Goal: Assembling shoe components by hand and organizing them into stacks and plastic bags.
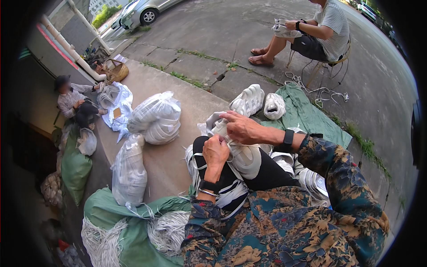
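Note:
A white sneaker [245, 161] lies across my lap, its toe toward me and its opening pointing away. My left hand [215, 153] is closed in a pinch beside the sneaker's lacing, on a white shoelace [199, 155] that loops down on its left. Over the sneaker's upper, my right hand [244, 129] grips near the tongue with its fingers bent; its fingertips are partly hidden. More white laces [232, 194] are draped across my dark trousers. Beyond my right hand stand two white sneakers [248, 100] [274, 106].
Bagged white shoes [155, 118] [130, 171] stand to the left. Near them, a green sack [100, 202] bears bundles of white laces [104, 240]. Green cloth [307, 113] lies at right. One person [329, 35] sits on a chair holding a shoe; another [73, 100] sits far left.

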`<move>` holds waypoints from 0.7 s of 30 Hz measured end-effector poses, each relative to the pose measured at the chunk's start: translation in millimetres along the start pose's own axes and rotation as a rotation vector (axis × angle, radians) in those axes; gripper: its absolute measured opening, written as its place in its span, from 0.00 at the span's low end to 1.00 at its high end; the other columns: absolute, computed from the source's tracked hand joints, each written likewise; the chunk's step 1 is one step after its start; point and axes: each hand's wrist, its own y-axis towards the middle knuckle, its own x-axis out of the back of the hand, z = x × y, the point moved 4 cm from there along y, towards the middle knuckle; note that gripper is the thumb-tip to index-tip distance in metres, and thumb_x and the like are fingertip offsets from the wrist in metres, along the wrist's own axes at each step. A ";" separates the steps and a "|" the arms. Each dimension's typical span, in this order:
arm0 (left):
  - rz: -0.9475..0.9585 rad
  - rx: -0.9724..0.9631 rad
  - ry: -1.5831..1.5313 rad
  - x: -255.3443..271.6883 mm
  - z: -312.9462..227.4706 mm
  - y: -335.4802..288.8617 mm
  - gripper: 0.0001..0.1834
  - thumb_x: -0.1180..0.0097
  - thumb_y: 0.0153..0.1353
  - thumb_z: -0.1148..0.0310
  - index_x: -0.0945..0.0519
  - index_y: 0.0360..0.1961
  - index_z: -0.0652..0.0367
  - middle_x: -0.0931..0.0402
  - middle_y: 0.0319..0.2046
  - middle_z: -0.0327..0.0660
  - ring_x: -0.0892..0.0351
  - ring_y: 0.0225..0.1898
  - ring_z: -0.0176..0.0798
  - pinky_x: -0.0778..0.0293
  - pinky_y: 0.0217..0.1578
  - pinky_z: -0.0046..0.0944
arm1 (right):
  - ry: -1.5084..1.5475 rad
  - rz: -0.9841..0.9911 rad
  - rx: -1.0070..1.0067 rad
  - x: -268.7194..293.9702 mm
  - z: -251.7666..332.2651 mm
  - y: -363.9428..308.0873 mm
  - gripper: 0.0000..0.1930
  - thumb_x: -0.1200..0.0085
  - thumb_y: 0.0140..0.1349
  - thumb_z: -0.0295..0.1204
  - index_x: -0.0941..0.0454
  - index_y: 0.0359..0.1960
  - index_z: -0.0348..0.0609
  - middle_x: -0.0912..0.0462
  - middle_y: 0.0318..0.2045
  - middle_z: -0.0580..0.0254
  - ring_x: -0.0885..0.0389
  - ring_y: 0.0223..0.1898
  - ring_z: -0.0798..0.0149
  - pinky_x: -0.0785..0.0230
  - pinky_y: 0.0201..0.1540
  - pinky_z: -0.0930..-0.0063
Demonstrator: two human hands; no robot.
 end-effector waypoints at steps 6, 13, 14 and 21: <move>0.047 -0.012 -0.024 -3.8 0.5 3.5 0.06 0.45 0.46 0.69 0.21 0.24 0.61 0.23 0.21 0.51 0.22 0.27 0.52 0.28 0.31 0.44 | -0.311 0.105 -0.024 -0.5 7.5 -0.1 0.08 0.46 0.43 0.26 0.25 0.19 0.30 0.36 0.52 0.39 0.40 0.56 0.43 0.46 0.57 0.54; -0.010 -0.038 -0.049 8.9 4.0 -4.3 0.06 0.44 0.46 0.69 0.23 0.22 0.62 0.24 0.19 0.49 0.23 0.24 0.50 0.29 0.28 0.44 | 0.142 0.055 -0.062 3.2 -7.4 6.5 0.05 0.44 0.45 0.23 0.26 0.24 0.39 0.33 0.50 0.43 0.35 0.53 0.45 0.39 0.51 0.55; -0.008 -0.004 -0.030 19.6 5.6 -7.4 0.06 0.45 0.46 0.69 0.23 0.21 0.62 0.24 0.19 0.50 0.23 0.24 0.52 0.29 0.28 0.45 | 0.140 0.054 -0.065 9.9 -7.1 8.8 0.05 0.44 0.45 0.23 0.26 0.24 0.39 0.33 0.50 0.43 0.35 0.53 0.45 0.39 0.51 0.55; -0.009 0.196 -0.117 66.9 95.2 -47.5 0.06 0.45 0.46 0.72 0.26 0.18 0.63 0.28 0.13 0.43 0.26 0.17 0.40 0.32 0.21 0.40 | -0.417 0.105 0.184 -5.7 39.9 11.8 0.05 0.45 0.40 0.30 0.20 0.20 0.44 0.31 0.50 0.51 0.42 0.58 0.46 0.49 0.53 0.48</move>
